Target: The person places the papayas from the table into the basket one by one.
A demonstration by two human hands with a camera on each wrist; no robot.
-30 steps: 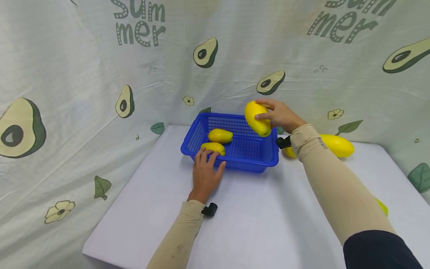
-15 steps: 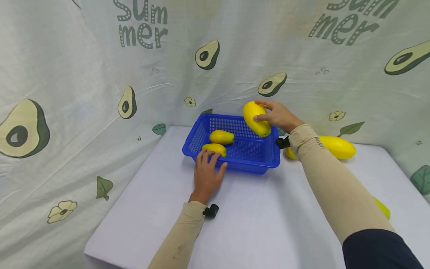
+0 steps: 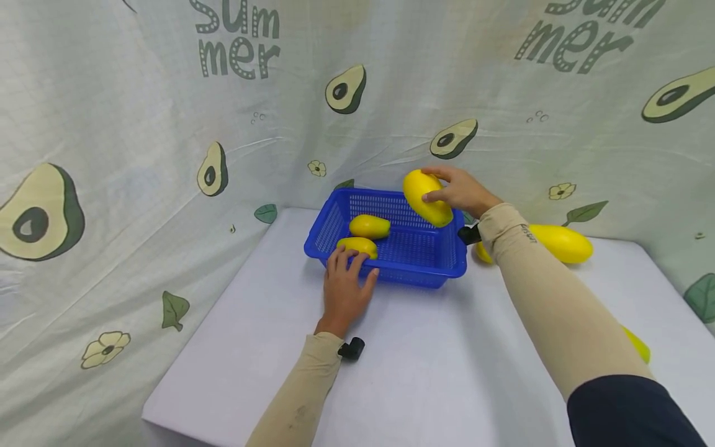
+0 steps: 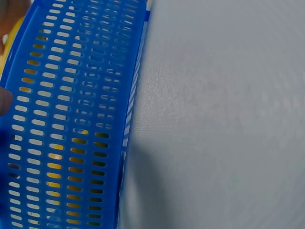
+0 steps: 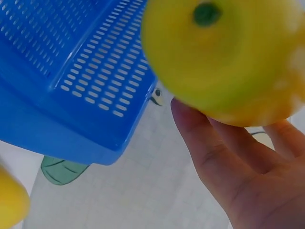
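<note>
A blue plastic basket [image 3: 391, 274] with slotted walls stands toward the back of the table. My left hand [image 3: 344, 297] holds its near rim, fingers hooked over the edge and thumb along the outer side. Two yellow fruits lie inside at the left: a rear fruit [image 3: 370, 226] and a front fruit [image 3: 358, 246], close to those fingertips. Over the basket's right part, my right hand [image 3: 461, 190] grips a larger yellow mango [image 3: 426, 197], tilted, with thumb and fingers around its side. In the right wrist view, the mango's green stem spot [image 5: 207, 14] faces the camera.
A long yellow fruit [image 3: 564, 244] lies on the white table [image 3: 424, 366] right of the basket, partly behind the right sleeve [image 3: 558, 310]. Another yellow fruit [image 3: 483, 252] shows beside the basket, and a yellow-green one [image 3: 638, 345] behind the forearm. A printed cloth [image 3: 391, 37] hangs behind.
The right hand and its mango have shifted very slightly left over the basket. The left hand keeps its place on the rim. The whole view has moved a little.
</note>
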